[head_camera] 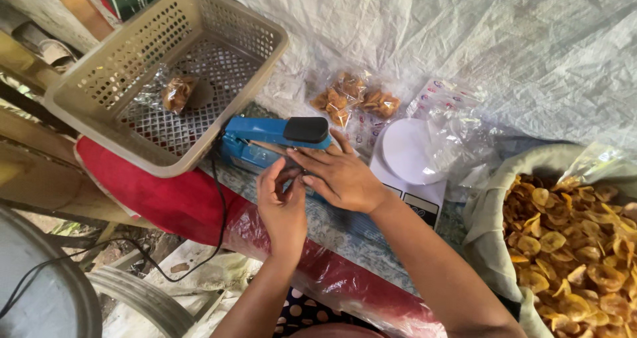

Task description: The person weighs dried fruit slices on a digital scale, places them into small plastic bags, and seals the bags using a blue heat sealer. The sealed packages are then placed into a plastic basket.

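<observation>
Nearest the camera, the left hand (284,208) and right hand (340,177) meet at the front of a blue heat sealer (275,140) on the bench (345,235), fingers curled in a closed grip on something small that I cannot make out. Just right of them sits a white kitchen scale (410,162) with clear plastic bags (458,135) over it, and a sack of yellow chips (574,245) lies at the right. Farther off lie two filled chip packets (355,99), and a beige basket (169,79) at the left holds another packet (178,91).
</observation>
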